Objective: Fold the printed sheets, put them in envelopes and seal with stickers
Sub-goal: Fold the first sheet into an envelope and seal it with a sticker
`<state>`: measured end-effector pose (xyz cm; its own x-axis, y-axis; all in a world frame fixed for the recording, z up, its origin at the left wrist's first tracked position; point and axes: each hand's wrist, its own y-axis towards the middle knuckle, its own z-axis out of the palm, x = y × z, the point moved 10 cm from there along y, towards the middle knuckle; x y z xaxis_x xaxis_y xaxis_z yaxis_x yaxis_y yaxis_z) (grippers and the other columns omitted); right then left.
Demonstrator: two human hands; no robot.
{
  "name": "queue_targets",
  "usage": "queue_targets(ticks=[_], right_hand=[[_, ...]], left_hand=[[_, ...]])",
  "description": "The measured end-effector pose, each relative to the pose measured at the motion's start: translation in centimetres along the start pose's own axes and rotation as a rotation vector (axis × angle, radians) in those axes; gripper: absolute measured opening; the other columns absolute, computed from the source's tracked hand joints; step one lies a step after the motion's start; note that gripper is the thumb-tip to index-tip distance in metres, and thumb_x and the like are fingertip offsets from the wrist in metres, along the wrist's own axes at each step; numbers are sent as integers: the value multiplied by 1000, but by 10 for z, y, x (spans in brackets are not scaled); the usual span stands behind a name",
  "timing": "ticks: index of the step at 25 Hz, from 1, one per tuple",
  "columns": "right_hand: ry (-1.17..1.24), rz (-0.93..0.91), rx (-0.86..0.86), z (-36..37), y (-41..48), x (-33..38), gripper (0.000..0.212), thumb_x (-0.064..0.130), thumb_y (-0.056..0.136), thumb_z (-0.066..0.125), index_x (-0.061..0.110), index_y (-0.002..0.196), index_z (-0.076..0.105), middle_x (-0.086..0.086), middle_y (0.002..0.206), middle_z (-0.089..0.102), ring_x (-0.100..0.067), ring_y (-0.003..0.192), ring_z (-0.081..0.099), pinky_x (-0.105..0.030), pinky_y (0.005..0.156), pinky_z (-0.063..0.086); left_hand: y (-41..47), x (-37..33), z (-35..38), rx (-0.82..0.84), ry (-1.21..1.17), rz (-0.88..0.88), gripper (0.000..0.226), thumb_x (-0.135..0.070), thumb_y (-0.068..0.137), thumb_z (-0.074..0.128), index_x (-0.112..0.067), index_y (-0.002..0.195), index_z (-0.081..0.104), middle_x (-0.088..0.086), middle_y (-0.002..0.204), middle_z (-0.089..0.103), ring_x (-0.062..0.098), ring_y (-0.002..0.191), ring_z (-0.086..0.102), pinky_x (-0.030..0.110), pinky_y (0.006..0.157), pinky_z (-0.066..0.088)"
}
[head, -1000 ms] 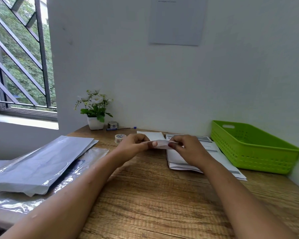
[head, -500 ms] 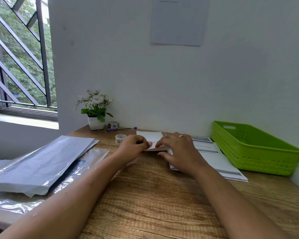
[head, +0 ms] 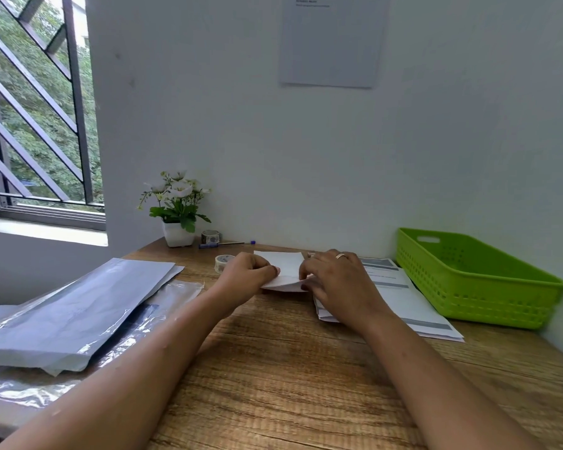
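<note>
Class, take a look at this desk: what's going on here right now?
A person is folding a white sheet on the wooden desk. The left hand pinches its left edge; the right hand holds the folded right side. More printed sheets lie stacked under the right wrist, beside a green basket. Wrapped envelopes lie at the left.

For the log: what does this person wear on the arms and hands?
The left forearm and right forearm are bare, with no sleeves, gloves, watch or bracelet in view. The right hand carries a plain gold-coloured ring on one finger. Its thumbnail and a nail on the left hand look painted dark red.
</note>
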<state>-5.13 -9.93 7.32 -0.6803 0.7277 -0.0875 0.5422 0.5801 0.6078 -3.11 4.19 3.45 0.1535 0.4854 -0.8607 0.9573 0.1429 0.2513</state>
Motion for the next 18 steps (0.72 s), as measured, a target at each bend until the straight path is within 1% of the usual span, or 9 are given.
queue_targets(ticks=[2,4,6,8,9,11,12,15,18], right_hand=[[-4,12,-15,-2,1,-1,12,27,93,53,28,100,63,9,102,66,-13,99,59,-30,93,34],[-7,23,-30,-2,1,-2,14,24,94,51,28,100,63,7,98,67,-15,94,61,-31,90,35],[-17,32,-63,-5,2,-2,18,20,94,50,28,99,66,6,96,68,-17,91,62,-31,87,35],[-49,47,-96,-11,3,-3,17,18,92,54,27,94,68,6,89,69,-18,83,63,-32,81,36],[-81,53,-126,-15,3,-4,14,19,89,59,28,90,68,6,81,70,-18,77,64,-33,77,37],[-149,78,-205,-25,1,-5,9,22,85,66,30,86,69,6,68,70,-18,69,65,-32,71,39],[-156,89,-226,-28,1,-6,8,25,85,67,31,88,70,5,67,71,-19,69,66,-32,71,40],[-37,161,-188,-29,1,-18,15,33,91,57,32,101,68,7,83,74,-18,83,64,-34,80,36],[83,264,-194,-32,-3,-41,18,43,90,56,32,95,70,10,78,70,-15,82,62,-33,81,36]], left_hand=[[0,-4,-1,-21,39,54,23,-25,88,62,-6,76,68,7,74,66,23,79,60,41,80,50],[-6,-22,-5,-88,134,206,13,-30,87,63,-18,87,67,-6,84,67,15,83,62,33,76,50],[-22,-50,-5,-167,403,423,18,-41,86,60,-28,98,63,-18,90,61,6,88,57,27,69,47],[-38,-72,6,-246,690,617,23,-45,86,57,-30,101,64,-18,94,62,7,96,52,26,65,41],[-43,-77,11,-267,783,655,21,-42,88,55,-29,101,65,-16,96,65,9,99,51,25,64,39],[-43,-79,11,-304,801,633,18,-33,92,52,-26,101,66,-10,97,67,12,101,51,25,63,39],[-41,-77,6,-326,759,598,19,-31,93,52,-26,103,67,-6,97,65,13,99,53,26,64,41],[-34,-68,-8,-344,681,507,23,-36,95,47,-28,107,66,0,100,59,16,90,58,27,66,42],[-29,-66,-10,-332,698,497,25,-33,97,43,-25,109,64,4,99,60,21,84,61,30,65,47]])
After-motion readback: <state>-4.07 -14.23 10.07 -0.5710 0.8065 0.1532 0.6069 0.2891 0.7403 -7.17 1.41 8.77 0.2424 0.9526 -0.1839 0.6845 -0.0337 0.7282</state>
